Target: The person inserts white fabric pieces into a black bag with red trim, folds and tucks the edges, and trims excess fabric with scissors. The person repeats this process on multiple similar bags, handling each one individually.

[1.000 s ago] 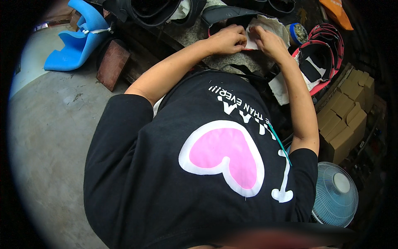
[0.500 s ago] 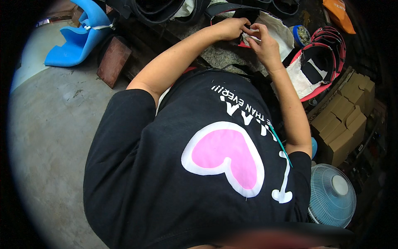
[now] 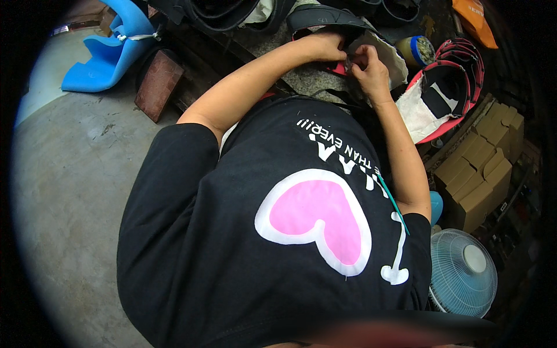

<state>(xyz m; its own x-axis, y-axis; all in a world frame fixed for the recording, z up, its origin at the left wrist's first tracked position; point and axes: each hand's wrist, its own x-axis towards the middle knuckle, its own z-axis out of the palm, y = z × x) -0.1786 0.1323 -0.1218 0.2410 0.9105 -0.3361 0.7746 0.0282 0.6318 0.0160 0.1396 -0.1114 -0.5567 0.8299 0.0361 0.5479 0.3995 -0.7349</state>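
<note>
The black shoe upper (image 3: 320, 18) sits over the speckled surface (image 3: 307, 80), the right hand (image 3: 371, 71) seems pinched on a small dark strip (image 3: 348, 64), and I can't tell the left hand's (image 3: 329, 47) grip, so slow, gentle fingers seem best.

a round caged fan (image 3: 458, 278) sits near brown cardboard boxes (image 3: 473, 180).

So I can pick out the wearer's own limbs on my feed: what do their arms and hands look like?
The left hand and right hand are ungloved; no watch or bracelet shows. Both forearms are bare below short black sleeves of a black T-shirt, which bears a white-edged pink heart and white lettering.
</note>
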